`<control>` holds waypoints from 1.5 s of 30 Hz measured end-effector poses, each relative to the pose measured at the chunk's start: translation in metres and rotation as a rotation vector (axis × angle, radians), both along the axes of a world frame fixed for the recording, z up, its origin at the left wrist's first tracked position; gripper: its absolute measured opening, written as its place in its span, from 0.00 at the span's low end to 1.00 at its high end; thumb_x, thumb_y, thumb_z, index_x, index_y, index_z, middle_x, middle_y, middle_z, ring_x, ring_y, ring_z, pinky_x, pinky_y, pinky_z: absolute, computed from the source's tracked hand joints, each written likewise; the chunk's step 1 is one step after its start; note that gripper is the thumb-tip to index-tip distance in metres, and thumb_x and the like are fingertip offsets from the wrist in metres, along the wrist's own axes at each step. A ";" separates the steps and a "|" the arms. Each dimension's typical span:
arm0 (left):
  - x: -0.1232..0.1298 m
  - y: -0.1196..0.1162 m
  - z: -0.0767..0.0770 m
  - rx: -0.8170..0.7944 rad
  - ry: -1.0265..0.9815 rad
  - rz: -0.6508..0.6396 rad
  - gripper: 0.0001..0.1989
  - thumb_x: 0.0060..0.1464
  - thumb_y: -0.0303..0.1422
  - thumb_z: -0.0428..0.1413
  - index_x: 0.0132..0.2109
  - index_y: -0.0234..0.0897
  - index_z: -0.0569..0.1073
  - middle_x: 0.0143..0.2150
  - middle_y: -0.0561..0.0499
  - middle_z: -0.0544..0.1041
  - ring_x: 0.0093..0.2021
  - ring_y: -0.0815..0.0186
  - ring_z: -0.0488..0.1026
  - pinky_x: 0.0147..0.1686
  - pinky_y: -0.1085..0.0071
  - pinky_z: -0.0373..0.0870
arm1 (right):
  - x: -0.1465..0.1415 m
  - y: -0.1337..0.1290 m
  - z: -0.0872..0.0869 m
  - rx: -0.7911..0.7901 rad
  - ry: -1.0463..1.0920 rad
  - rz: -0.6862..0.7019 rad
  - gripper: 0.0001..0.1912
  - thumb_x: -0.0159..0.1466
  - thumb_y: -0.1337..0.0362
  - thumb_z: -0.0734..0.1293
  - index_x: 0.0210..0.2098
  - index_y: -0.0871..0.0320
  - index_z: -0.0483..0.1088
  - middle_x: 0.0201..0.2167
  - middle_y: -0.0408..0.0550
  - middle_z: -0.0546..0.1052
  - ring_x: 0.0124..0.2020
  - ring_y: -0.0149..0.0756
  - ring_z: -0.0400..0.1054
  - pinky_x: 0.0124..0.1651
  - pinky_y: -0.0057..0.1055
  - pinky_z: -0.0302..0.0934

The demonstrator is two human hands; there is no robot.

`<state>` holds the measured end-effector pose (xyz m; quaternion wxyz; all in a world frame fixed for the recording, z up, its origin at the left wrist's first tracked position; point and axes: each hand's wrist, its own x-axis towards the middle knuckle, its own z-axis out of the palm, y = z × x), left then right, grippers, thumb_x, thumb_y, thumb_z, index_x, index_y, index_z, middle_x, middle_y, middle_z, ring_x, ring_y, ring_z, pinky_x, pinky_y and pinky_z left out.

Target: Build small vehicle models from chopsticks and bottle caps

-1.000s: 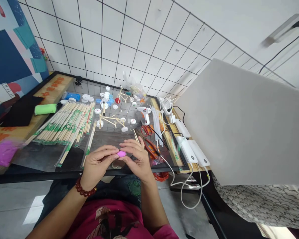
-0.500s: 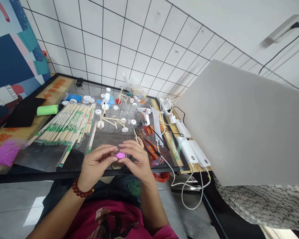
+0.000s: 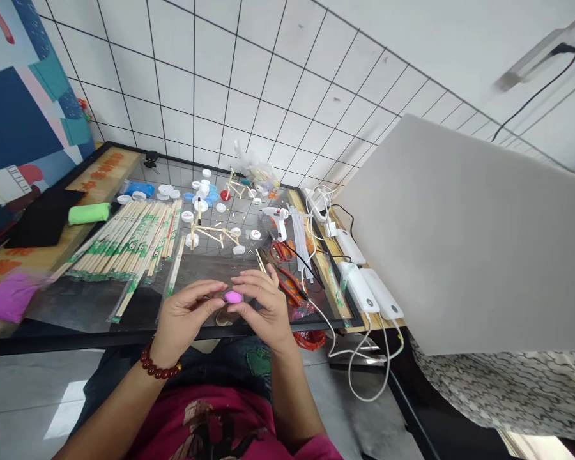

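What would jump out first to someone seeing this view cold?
Probably the bright pink lump at the fingertips of the left hand and right hand, near the front edge of the table. Next, the large, plain pale panel taking up much of the picture's right side. Then the spread of sticks in green-printed wrappers on the left part of the tabletop.

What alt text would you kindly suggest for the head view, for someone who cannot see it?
A small pink lump sits between two bare hands at a glass-topped table. Beyond lie wrapped wooden sticks, stick frames with plastic caps, and a white glue gun.
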<state>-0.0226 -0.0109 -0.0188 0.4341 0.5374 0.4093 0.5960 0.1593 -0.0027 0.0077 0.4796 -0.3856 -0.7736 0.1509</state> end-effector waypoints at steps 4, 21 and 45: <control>0.000 -0.001 0.000 -0.076 0.002 -0.031 0.06 0.52 0.36 0.66 0.37 0.40 0.85 0.38 0.46 0.84 0.37 0.63 0.80 0.39 0.69 0.80 | -0.001 0.002 -0.003 0.037 0.002 -0.024 0.07 0.64 0.59 0.74 0.42 0.49 0.77 0.43 0.43 0.83 0.51 0.39 0.75 0.72 0.49 0.40; 0.010 -0.002 0.005 -0.377 -0.160 -0.096 0.17 0.45 0.42 0.69 0.39 0.35 0.85 0.33 0.45 0.84 0.29 0.64 0.78 0.31 0.69 0.78 | 0.001 0.003 -0.008 0.079 -0.114 -0.065 0.07 0.66 0.60 0.71 0.44 0.46 0.78 0.45 0.43 0.82 0.53 0.40 0.74 0.74 0.53 0.34; 0.022 0.003 0.012 -0.394 -0.123 -0.134 0.16 0.44 0.45 0.69 0.34 0.36 0.84 0.31 0.46 0.83 0.30 0.65 0.77 0.32 0.71 0.78 | 0.002 0.000 -0.013 -0.001 -0.058 -0.056 0.07 0.63 0.66 0.68 0.41 0.50 0.75 0.48 0.44 0.81 0.53 0.39 0.73 0.74 0.51 0.31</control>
